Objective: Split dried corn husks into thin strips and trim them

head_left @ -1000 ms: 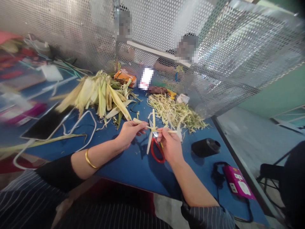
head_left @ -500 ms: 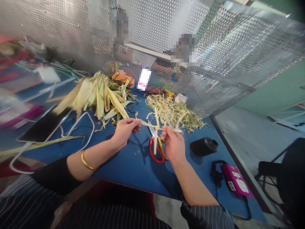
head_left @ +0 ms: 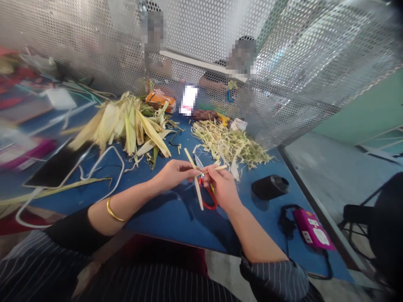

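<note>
Crossed strips of pale corn husk (head_left: 199, 195) are held above the blue table. My left hand (head_left: 178, 173) pinches them near the crossing, thumb and fingers closed. From the other side my right hand (head_left: 222, 184) grips the same husk strips, with one end poking out past its fingers. The two hands almost touch. Under them lie scissors (head_left: 209, 200) with red and yellow handles, partly hidden by the right hand. Behind is a heap of shredded husk (head_left: 226, 140); a bundle of whole corn husks (head_left: 126, 121) lies to the back left.
A black thread cone (head_left: 270, 187) and a magenta power strip (head_left: 313, 230) with a dark cable lie on the right. Left are a dark tablet (head_left: 59, 163) and white cable. A perforated screen (head_left: 201, 33) borders the back; people sit beyond it.
My hands have come together at the middle of the crossed strips. The left hand moved right, from the strip's end to the crossing, and the long strip now slants.
</note>
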